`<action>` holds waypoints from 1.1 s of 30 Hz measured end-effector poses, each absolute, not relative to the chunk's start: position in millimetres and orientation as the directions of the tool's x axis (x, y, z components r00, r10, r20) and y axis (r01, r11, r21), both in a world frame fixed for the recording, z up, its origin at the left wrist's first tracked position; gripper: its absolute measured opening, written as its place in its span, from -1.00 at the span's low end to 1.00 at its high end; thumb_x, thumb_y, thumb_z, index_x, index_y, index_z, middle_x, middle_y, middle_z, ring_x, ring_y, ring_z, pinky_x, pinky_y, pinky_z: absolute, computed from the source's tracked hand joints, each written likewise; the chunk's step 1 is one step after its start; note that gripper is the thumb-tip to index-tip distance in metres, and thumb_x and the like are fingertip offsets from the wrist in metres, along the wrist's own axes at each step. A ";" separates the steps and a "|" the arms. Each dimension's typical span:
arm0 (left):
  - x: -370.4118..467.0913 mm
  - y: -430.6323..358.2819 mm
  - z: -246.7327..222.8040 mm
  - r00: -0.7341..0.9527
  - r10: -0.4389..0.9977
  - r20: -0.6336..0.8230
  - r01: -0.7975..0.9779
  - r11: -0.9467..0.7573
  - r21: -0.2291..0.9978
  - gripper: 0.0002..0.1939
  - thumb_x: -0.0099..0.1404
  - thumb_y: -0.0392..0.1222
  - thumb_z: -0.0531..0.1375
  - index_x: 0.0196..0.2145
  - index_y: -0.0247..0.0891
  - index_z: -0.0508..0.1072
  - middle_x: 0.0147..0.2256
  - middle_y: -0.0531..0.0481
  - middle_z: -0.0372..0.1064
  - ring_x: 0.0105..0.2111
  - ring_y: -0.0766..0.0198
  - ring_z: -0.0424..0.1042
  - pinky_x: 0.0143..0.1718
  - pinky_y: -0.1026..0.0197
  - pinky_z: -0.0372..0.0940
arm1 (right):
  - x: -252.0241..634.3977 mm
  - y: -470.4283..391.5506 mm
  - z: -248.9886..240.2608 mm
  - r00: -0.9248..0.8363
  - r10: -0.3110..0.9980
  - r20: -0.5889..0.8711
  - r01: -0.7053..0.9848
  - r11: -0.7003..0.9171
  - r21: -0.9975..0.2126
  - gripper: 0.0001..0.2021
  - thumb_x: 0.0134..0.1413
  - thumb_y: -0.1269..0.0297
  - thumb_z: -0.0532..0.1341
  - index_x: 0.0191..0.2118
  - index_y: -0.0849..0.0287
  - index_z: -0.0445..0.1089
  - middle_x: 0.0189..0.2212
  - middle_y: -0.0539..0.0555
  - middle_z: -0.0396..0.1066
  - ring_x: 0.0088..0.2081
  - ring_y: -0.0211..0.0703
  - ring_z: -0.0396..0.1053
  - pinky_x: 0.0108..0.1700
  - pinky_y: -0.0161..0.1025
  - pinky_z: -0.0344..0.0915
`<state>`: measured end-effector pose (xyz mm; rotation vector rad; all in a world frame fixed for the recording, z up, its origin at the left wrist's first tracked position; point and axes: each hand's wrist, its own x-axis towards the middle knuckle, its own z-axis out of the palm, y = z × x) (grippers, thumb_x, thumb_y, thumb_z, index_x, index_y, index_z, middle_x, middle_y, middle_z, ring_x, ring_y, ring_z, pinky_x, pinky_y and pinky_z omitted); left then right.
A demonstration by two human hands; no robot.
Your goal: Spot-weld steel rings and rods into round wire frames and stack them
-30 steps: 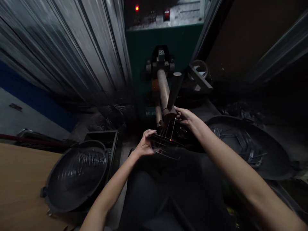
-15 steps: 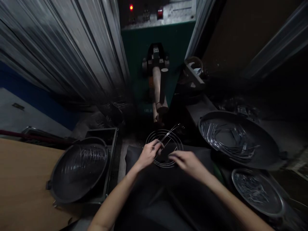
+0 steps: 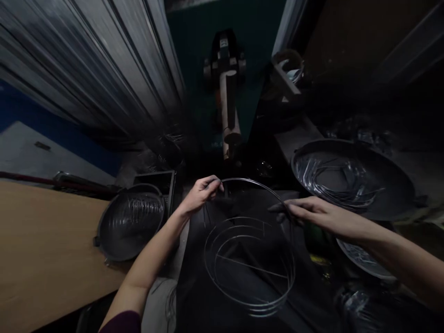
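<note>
Between my hands arches a curved length of shiny metal wire. My left hand pinches its left part, thumb against fingers. My right hand grips the wire farther right, fingers closed around it. Below them, over the dark cloth on my lap, is a round wire frame of several thin rings with a straight crossbar. Whether the arched wire is joined to this frame I cannot tell. Ahead stands a machine with a worn metal arm, apart from both hands.
A dark round pan with wire pieces stands at the left beside a wooden board. On the right, a wide pan holds bent wires. A smaller dish of metal pieces is partly behind my right forearm.
My hands have moved apart, left hand to the left and right hand to the right, with the wire now arched between them. The ringed frame appears closer and larger. My view has tilted down.
</note>
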<state>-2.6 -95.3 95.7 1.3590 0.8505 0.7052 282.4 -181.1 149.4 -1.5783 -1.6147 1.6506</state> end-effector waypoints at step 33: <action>37.9 -88.8 -11.1 0.673 0.740 -0.020 0.631 -0.560 0.537 -0.60 0.38 -0.16 -0.07 0.13 -0.18 0.27 -0.18 -0.05 0.43 -0.22 0.27 0.42 -0.24 0.31 0.25 | 263.0 -156.9 15.8 -0.149 0.967 -0.204 0.911 0.054 -0.409 -0.59 0.26 0.27 -0.07 0.15 0.13 0.25 -0.09 0.14 0.44 -0.12 0.00 0.40 -0.11 -0.14 0.28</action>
